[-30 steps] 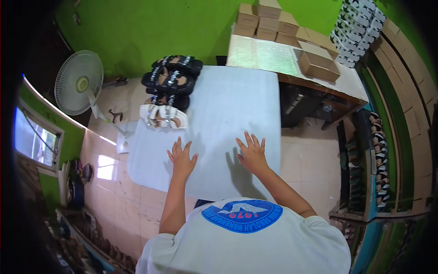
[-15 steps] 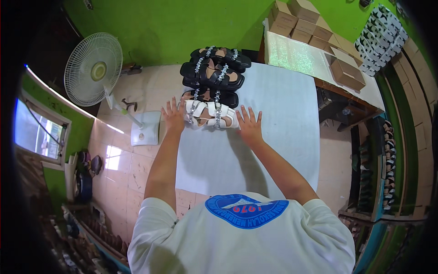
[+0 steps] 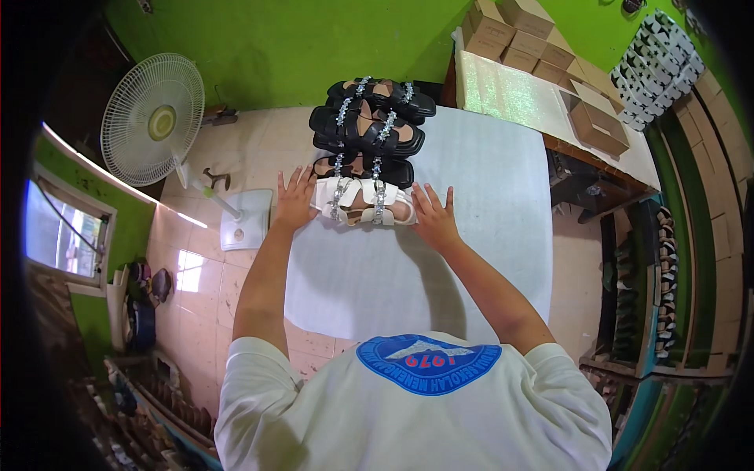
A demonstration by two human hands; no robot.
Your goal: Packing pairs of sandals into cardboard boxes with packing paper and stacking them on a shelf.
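A pair of white sandals (image 3: pixel 399 210) with sparkly silver straps lies on the pale table top (image 3: pixel 495 235), toes pointing outward. At their left end rests my left hand (image 3: pixel 294 202), fingers spread. My right hand (image 3: pixel 437 220) is at the right end with its fingers apart, the fingertips at or close to the sandal's edge. Neither hand is wrapped round a sandal. Just beyond the white pair stand several black sandals (image 3: pixel 402 141) with similar jewelled straps, some stacked on others.
To the left stands a white fan (image 3: pixel 162 122) on a square base. At the back right, a side table (image 3: pixel 510 94) carries several cardboard boxes (image 3: pixel 525 39). Shelves (image 3: pixel 660 282) of footwear line the right. A green wall (image 3: pixel 283 47) closes the back.
The white sandals lie slightly nearer and reach a little further right. My hands have stayed beside them, the right one shifting slightly outward. The whole view has shifted a little.
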